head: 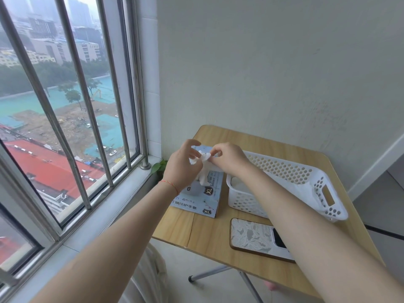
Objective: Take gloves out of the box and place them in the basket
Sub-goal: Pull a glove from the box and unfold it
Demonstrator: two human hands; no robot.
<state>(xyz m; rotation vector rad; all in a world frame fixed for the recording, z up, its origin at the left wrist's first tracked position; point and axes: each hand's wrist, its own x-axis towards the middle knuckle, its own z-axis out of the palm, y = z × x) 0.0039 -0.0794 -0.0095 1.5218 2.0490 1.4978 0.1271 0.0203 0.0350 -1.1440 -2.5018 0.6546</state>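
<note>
2 hands pinch 1 white glove (pixel 204 169) above the box (pixel 196 200) — left hand (pixel 182 165) and right hand (pixel 229 159) each gripping it. Best to draw it fully free, then carry right — into the basket (pixel 306 182).

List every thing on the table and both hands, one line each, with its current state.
Glove: white, part pulled out of the box, stretched upward, pinched by both hands.
Box: lying flat on the table, glove coming out of its top.
Basket: upright on the table, right of the box; contents unclear.
Phone: lying flat near the front edge.
Left hand: grip on the glove.
Right hand: grip on the glove's top.
</note>
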